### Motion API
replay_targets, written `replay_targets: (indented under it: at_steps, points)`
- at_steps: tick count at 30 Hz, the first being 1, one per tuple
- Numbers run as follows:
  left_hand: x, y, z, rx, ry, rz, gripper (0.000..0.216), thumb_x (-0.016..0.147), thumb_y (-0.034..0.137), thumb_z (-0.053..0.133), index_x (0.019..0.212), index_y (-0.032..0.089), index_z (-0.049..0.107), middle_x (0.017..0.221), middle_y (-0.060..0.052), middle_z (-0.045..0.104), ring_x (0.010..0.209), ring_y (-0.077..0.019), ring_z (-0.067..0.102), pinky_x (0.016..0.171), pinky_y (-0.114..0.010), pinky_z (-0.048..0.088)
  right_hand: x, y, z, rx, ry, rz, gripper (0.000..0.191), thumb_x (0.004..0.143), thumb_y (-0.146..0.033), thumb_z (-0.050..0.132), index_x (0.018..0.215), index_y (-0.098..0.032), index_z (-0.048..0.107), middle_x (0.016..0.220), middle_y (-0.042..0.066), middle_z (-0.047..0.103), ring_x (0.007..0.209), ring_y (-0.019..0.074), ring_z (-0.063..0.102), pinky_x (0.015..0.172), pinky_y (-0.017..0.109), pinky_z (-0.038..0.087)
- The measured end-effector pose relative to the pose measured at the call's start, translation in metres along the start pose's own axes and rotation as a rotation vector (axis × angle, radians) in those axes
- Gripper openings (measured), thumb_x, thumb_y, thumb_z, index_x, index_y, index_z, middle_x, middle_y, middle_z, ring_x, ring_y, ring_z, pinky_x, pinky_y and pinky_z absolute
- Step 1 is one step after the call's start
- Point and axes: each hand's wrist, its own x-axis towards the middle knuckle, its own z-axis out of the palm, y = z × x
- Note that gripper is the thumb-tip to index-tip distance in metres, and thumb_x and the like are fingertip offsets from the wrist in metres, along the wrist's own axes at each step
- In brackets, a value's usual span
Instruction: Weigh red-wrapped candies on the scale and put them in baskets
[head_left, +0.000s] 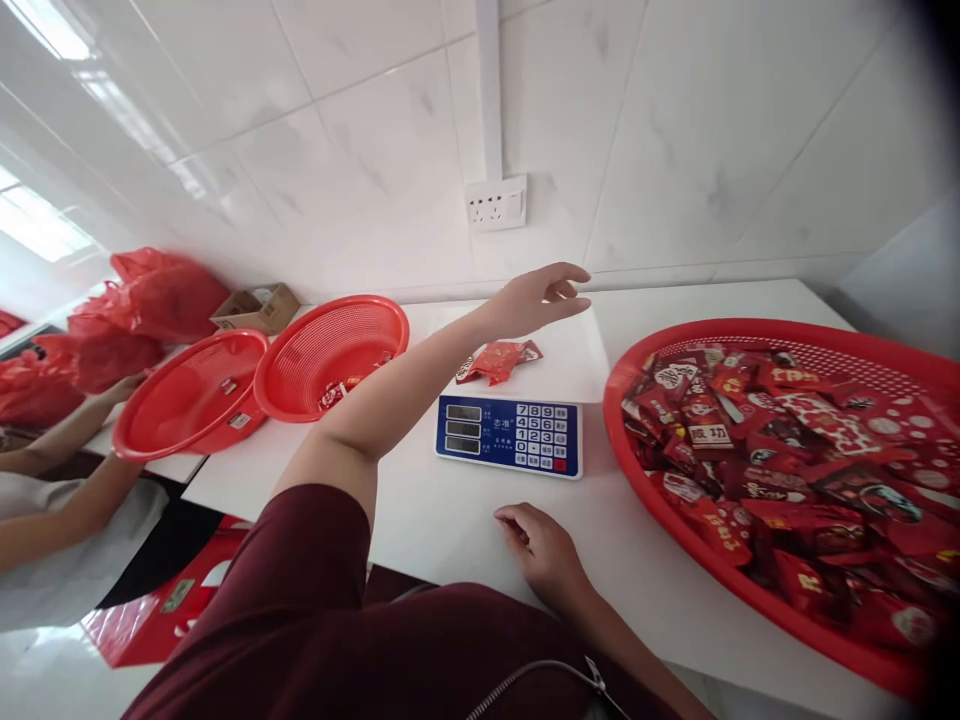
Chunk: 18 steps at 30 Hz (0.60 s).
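Observation:
My left hand point(538, 297) reaches out over the white platform of a weighing scale point(513, 431), fingers stretched and apart, holding nothing. Just below it a few red sweet packets point(496, 360) lie on the scale's platform. My right hand point(544, 552) rests on the white table near its front edge, in front of the scale's blue keypad, with fingers curled under and nothing visible in them. To the right stands a big red basket point(750, 580) heaped with red wrapped sweets.
Two red mesh baskets point(330, 345) point(187, 400) stand at the left, each with a few packets. A cardboard box point(256, 306) and red bags point(142, 300) lie behind them. Another person's arms point(67, 440) work at far left. A wall socket point(496, 203) sits above.

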Motion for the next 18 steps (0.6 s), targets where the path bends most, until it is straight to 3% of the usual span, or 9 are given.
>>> replay_targets:
  at_steps: [3, 5, 7, 12, 18]
  points:
    - [-0.009, -0.010, 0.002, 0.196, -0.169, -0.019, 0.054, 0.079, 0.041, 0.054, 0.128, 0.019, 0.045, 0.131, -0.009, 0.050, 0.121, -0.0212, 0.045, 0.101, -0.034, 0.037, -0.001, 0.000, 0.000, -0.001, 0.001, 0.000, 0.026, 0.087, -0.030, 0.040, 0.088, -0.021, 0.064, 0.084, 0.006, 0.067, 0.073, 0.0187, 0.061, 0.064, 0.030, 0.048]
    - [-0.020, -0.022, 0.001, 0.312, -0.345, -0.073, 0.068, 0.074, 0.041, 0.058, 0.135, 0.020, 0.037, 0.142, -0.008, 0.038, 0.132, -0.0244, 0.031, 0.107, -0.039, 0.028, -0.001, 0.000, 0.000, -0.004, 0.006, 0.001, 0.026, 0.087, -0.030, 0.040, 0.088, -0.021, 0.064, 0.084, 0.006, 0.067, 0.073, 0.0187, 0.061, 0.063, 0.030, 0.049]
    - [-0.032, -0.033, -0.002, 0.376, -0.429, -0.132, 0.079, 0.070, 0.041, 0.061, 0.140, 0.022, 0.029, 0.149, -0.008, 0.028, 0.137, -0.0260, 0.021, 0.110, -0.042, 0.022, -0.001, 0.000, -0.001, -0.012, 0.011, 0.001, 0.025, 0.086, -0.030, 0.041, 0.088, -0.020, 0.064, 0.084, 0.006, 0.067, 0.072, 0.0183, 0.061, 0.062, 0.029, 0.048]
    - [-0.050, -0.048, -0.007, 0.334, -0.389, -0.170, 0.077, 0.069, 0.033, 0.059, 0.139, 0.021, 0.031, 0.148, -0.008, 0.028, 0.134, -0.0267, 0.027, 0.108, -0.041, 0.026, 0.000, -0.003, -0.001, -0.042, 0.013, 0.010, 0.024, 0.085, -0.030, 0.042, 0.087, -0.020, 0.064, 0.082, 0.005, 0.068, 0.070, 0.0176, 0.061, 0.061, 0.028, 0.048]
    - [-0.048, -0.055, -0.010, 0.240, -0.202, -0.216, 0.068, 0.065, 0.019, 0.057, 0.132, 0.023, 0.044, 0.149, -0.008, 0.022, 0.128, -0.0287, 0.038, 0.099, -0.038, 0.040, 0.002, -0.004, -0.001, -0.069, 0.016, 0.044, 0.025, 0.085, -0.031, 0.042, 0.088, -0.020, 0.064, 0.084, 0.005, 0.068, 0.071, 0.0178, 0.061, 0.062, 0.029, 0.049]
